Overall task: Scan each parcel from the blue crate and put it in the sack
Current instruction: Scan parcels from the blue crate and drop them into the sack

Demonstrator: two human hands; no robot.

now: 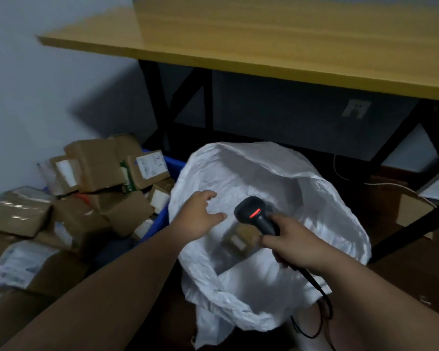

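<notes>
Both hands [246,224] hover over sack [264,173]; parcel [238,240] lies inside, between them

Two hands over the sack: the left hand [200,216] and the right hand [293,243]. One black scanner [255,215], one red light on its head. One white sack [276,178], one brown parcel [238,240] down inside it. One blue crate [174,167], roughly ten brown parcels [96,164] heaped in and around it; the blur blocks an exact tally. One table [264,39] behind.
</notes>
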